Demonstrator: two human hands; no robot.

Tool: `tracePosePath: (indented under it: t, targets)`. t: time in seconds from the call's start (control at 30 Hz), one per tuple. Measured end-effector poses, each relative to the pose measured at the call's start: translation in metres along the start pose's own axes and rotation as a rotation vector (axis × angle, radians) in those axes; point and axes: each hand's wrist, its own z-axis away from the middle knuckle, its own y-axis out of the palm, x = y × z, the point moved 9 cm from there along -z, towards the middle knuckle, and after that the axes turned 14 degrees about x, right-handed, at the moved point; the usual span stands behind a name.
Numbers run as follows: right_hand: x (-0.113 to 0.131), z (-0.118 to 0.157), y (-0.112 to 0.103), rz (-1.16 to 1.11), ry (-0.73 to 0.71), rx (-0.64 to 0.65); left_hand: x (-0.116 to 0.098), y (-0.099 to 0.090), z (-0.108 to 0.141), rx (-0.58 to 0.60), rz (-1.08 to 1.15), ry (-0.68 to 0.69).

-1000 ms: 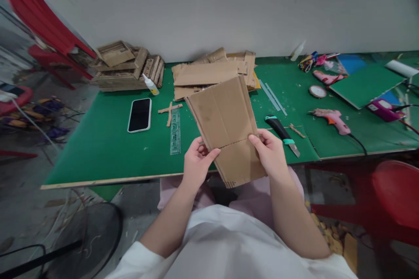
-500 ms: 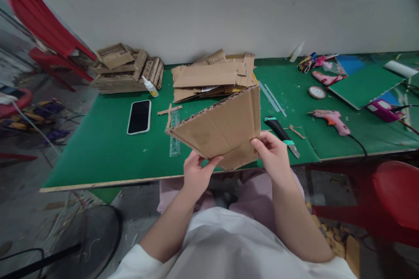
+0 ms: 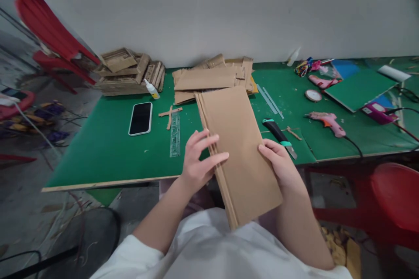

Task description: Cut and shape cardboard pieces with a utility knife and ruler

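A folded cardboard piece point(image 3: 244, 152) is held over the table's front edge, its long side slanting toward my body. My left hand point(image 3: 200, 159) grips its creased left edge, thumb and fingertips on the top face. On the opposite edge, my right hand point(image 3: 281, 161) holds it with the thumb on top; the other fingers are partly hidden beneath. Left of the cardboard lie a clear ruler point(image 3: 175, 135) and a small cardboard cross point(image 3: 170, 114). A box cutter point(image 3: 278, 133) with its blade out lies to the right.
The green table point(image 3: 108, 152) holds a phone point(image 3: 140, 118), a glue bottle point(image 3: 152, 89), stacked cardboard crates point(image 3: 127, 74), cardboard scraps point(image 3: 209, 77), a pink glue gun point(image 3: 327, 122) and a tape roll point(image 3: 313, 95). A red stool point(image 3: 396, 192) stands at right.
The cardboard has been turned, so its broad face now lies flatter and points toward my body. My left hand has shifted its grip to the creased edge; my right hand has moved slightly right and down.
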Motion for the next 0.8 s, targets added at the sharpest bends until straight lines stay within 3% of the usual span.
tracePosePath:
  t: [0.07,0.17,0.23,0.3,0.5,0.63,0.8]
  targets:
    - [-0.001,-0.003,-0.004,0.025,-0.02,-0.023,0.026,0.007,0.005,-0.041,0.179,-0.206]
    - [0.001,-0.006,-0.01,0.076,-0.088,-0.065,0.06,0.033,0.019,-0.057,0.654,-0.498]
    - [0.002,-0.007,-0.012,0.12,-0.123,-0.084,0.069,0.055,0.03,-0.021,0.946,-0.669]
    - [0.001,-0.009,-0.01,0.137,-0.132,-0.078,0.068,0.068,0.036,0.026,1.084,-0.782]
    - [-0.009,-0.013,-0.001,0.027,-0.045,-0.009,0.056,0.064,0.027,0.076,0.974,-0.783]
    - [-0.006,-0.013,-0.002,0.04,-0.086,-0.031,0.058,0.068,0.026,0.161,0.896,-0.784]
    - [-0.01,-0.014,-0.002,-0.019,-0.051,-0.053,0.06,0.074,0.029,0.121,1.025,-0.801]
